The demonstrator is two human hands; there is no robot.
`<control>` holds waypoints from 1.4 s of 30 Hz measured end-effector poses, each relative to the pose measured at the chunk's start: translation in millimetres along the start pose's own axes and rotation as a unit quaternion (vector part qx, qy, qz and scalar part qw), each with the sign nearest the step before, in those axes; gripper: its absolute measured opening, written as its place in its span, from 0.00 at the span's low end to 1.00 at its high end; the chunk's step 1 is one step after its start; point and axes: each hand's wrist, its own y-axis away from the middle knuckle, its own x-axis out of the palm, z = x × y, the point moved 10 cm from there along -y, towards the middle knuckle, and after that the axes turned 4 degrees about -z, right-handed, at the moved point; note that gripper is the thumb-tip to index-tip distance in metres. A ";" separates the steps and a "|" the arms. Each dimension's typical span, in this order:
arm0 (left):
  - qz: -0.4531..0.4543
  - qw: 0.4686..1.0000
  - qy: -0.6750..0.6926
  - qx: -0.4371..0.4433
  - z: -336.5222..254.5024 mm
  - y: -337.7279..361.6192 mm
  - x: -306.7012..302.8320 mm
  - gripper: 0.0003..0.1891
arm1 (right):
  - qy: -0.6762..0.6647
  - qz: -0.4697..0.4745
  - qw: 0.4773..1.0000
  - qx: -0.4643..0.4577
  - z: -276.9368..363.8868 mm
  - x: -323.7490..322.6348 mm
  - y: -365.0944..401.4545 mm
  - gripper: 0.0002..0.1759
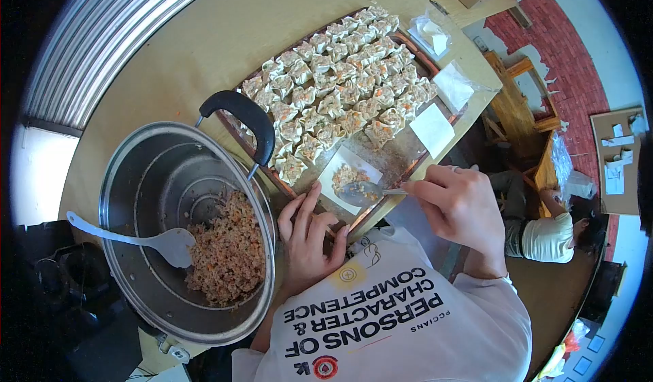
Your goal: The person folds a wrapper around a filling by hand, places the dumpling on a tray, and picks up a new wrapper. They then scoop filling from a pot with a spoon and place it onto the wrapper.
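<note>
My right hand is closed around the handle of a metal spoon. The spoon's bowl lies at the filling on a square wrapper, on the near part of the tray. Beside that wrapper, at the tray's near edge, my left hand rests with its fingers apart and holds nothing. Rows of filled, pleated dumplings cover much of the tray. Another plain wrapper lies over the tray's right edge.
A large metal pot with a black handle holds meat filling and a white ladle. Stacked wrappers and a plastic bag lie right of the tray. Another person sits at the far right.
</note>
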 end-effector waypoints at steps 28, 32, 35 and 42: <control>0.013 1.000 -0.003 -0.010 -1.8 0.0 0.4 0.13 | -0.040 -0.040 0.992 0.112 -26.4 7.8 18.1 0.09; 0.011 1.000 -0.002 -0.010 -0.7 0.4 0.4 0.13 | -0.005 -0.012 0.996 0.087 -15.0 5.8 10.8 0.10; 0.011 1.000 0.005 -0.007 -0.7 0.1 0.3 0.13 | 0.011 -0.030 0.996 0.084 -15.4 -1.6 7.4 0.10; 0.005 1.000 0.010 -0.005 -0.1 0.0 -0.1 0.14 | -0.061 -0.063 0.993 0.085 -34.0 7.5 9.3 0.10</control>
